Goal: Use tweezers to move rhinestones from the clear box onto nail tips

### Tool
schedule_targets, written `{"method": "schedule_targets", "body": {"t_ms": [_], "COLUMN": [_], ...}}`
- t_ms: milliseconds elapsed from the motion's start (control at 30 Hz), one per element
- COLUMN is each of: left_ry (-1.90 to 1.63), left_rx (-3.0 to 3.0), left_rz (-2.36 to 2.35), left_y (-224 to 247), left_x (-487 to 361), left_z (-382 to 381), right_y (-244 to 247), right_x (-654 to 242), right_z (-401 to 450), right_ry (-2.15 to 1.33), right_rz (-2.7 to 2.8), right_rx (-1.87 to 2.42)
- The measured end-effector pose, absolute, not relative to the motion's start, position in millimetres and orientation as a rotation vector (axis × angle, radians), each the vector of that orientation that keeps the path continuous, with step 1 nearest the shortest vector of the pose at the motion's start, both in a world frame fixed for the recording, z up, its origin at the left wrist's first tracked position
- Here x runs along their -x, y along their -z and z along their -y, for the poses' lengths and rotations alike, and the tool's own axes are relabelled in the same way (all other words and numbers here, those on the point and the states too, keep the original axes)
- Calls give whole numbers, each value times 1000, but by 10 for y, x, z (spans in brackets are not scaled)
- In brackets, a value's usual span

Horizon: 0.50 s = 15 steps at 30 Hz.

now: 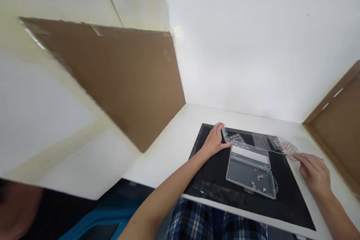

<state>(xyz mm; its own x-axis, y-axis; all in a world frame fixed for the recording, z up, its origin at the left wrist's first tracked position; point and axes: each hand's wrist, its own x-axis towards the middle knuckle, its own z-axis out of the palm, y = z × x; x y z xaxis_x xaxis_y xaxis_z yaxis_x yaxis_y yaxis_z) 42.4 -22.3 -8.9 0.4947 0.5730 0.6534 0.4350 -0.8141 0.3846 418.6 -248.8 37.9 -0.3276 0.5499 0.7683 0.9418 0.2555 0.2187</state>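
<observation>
My left hand (pixel 216 140) is closed on a clear plastic piece (pixel 225 134) at the back left of the black mat (pixel 213 172). Over the mat's right side, my right hand (pixel 313 168) pinches a thin, pen-like tool (pixel 284 153). Between the hands lies an open clear plastic case (pixel 250 176) with small coloured pieces in its front half and a white strip (pixel 250 154) in its back half. Behind it are a sheet of small stickers (pixel 236 138) and a clear sheet with coloured dots (pixel 284 144).
A brown cardboard panel (pixel 120 75) stands at the left, another (pixel 337 120) at the right. A clear plastic strip (pixel 213 189) lies on the mat's front left. Below the white table (pixel 160 161) is a blue chair (pixel 98 213); part of a person (pixel 19 210) shows far left.
</observation>
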Motion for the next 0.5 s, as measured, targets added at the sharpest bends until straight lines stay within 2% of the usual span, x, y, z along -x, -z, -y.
{"method": "schedule_targets", "body": {"t_ms": [500], "left_ry": [-1170], "left_rx": [-2458], "left_rz": [-744], "left_y": [48], "left_x": [-392], "left_z": [246], "right_y": [-259], "right_x": [-4155], "right_z": [2417], "right_ry": [850], "right_rz": [1886], "right_rx": [1458]}}
